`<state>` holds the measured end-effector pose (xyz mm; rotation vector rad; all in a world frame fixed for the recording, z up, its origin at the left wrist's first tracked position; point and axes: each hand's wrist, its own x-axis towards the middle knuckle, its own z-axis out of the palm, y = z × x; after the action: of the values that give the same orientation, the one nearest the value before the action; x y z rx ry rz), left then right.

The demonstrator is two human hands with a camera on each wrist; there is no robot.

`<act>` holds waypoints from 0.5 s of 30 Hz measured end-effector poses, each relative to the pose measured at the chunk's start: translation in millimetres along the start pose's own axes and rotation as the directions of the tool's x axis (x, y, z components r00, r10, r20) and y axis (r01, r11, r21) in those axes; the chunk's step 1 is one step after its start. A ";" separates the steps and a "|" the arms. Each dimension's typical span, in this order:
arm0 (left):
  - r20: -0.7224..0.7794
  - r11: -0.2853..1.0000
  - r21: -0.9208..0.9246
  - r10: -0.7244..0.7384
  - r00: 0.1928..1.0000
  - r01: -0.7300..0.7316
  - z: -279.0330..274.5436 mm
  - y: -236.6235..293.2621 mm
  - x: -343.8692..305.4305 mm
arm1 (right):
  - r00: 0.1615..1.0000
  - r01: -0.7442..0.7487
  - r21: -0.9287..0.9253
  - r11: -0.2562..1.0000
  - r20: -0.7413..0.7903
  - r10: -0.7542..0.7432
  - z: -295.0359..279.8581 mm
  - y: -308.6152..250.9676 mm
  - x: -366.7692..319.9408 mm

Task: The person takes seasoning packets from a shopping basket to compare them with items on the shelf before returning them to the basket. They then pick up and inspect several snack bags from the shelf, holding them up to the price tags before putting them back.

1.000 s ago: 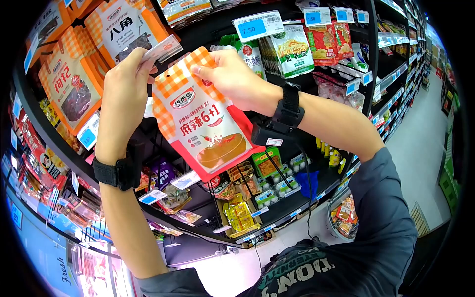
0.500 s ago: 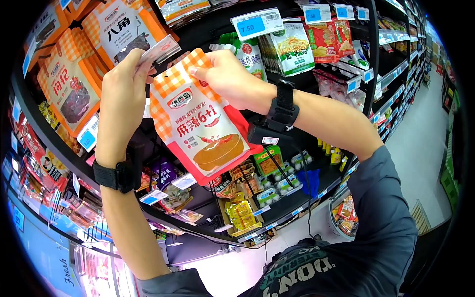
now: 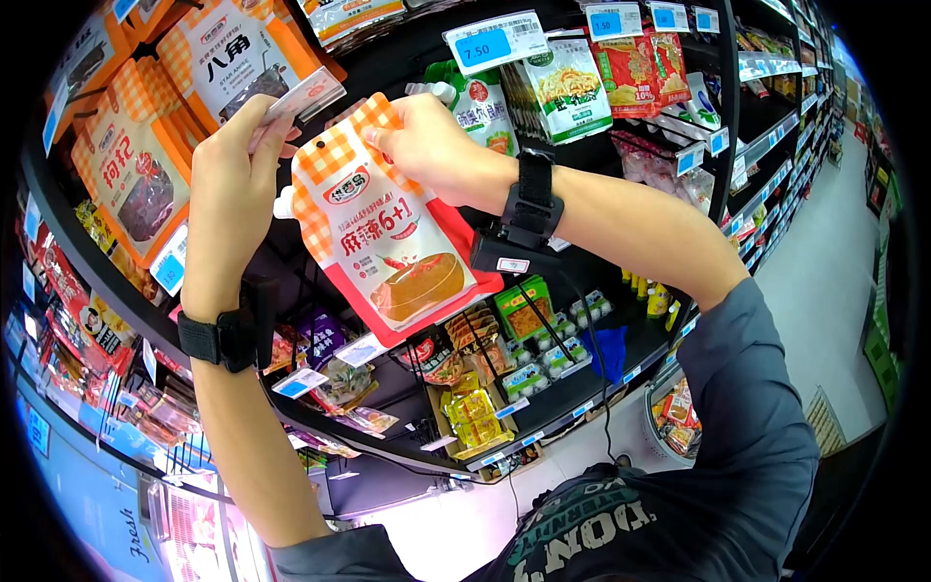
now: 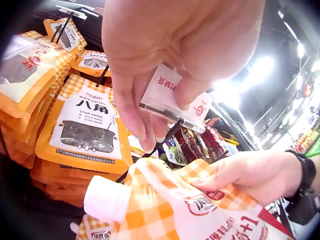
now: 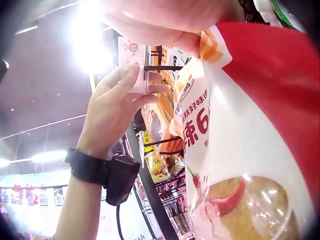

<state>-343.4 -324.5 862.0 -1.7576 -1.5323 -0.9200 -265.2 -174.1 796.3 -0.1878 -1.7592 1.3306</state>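
Observation:
My left hand pinches the clear price-tag holder at the front end of a black display hook. My right hand grips the upper corner of a sauce pouch, thumb on its front. This pouch is red and white with an orange checked top, a small punched hole and a soup picture. From its left side sticks a white screw cap. The pouch hangs tilted just below the tag, its top close to the hook. Behind its top, the right fingers are partly hidden.
Orange bags of star anise and another dried good hang to the left. Green-and-white packets hang on the right behind a 7.50 price tag. Lower shelves hold yellow packets. A basket with packets stands on the floor.
The pouch and my right hand have shifted slightly left, and more of the white cap shows at the pouch's left edge. My left hand stays at the tag holder.

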 end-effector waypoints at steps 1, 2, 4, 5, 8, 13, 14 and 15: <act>-0.014 1.000 0.001 0.004 1.000 -0.004 1.3 -1.3 -0.8 | 1.000 0.001 0.000 1.000 0.001 -0.001 0.7 -0.7 -0.6; -0.031 1.000 0.004 0.010 0.999 -0.010 1.5 -1.8 -0.8 | 1.000 0.000 0.013 1.000 -0.006 0.000 1.2 -2.1 -0.8; -0.021 0.999 0.032 0.006 1.000 -0.005 0.5 -0.5 0.6 | 1.000 0.001 0.026 1.000 -0.016 0.000 2.2 -3.5 1.1; -0.009 0.998 0.060 0.000 1.000 0.001 0.1 0.5 1.7 | 1.000 -0.029 0.007 1.000 -0.010 0.029 3.6 -3.8 3.7; 0.039 0.994 0.109 -0.036 0.999 0.032 -1.5 -3.4 3.4 | 0.998 -0.067 0.010 0.998 -0.008 0.067 0.8 -11.9 -1.7; 0.011 0.996 0.088 -0.015 1.000 0.014 -0.4 -0.2 2.9 | 0.998 -0.061 0.004 0.998 -0.018 0.061 -1.2 -18.1 -3.1; -0.006 0.999 0.043 -0.003 1.000 0.003 0.7 0.6 3.2 | 0.997 -0.079 0.004 0.997 -0.009 0.079 -0.1 -15.4 1.4; -0.004 0.999 0.038 -0.001 1.000 0.001 1.4 0.1 3.6 | 0.995 -0.095 0.003 0.995 0.000 0.095 0.7 -13.2 6.4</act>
<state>-342.8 -321.4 864.2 -1.7272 -1.5387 -0.8893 -264.5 -176.3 810.8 -0.2730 -1.7667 1.4012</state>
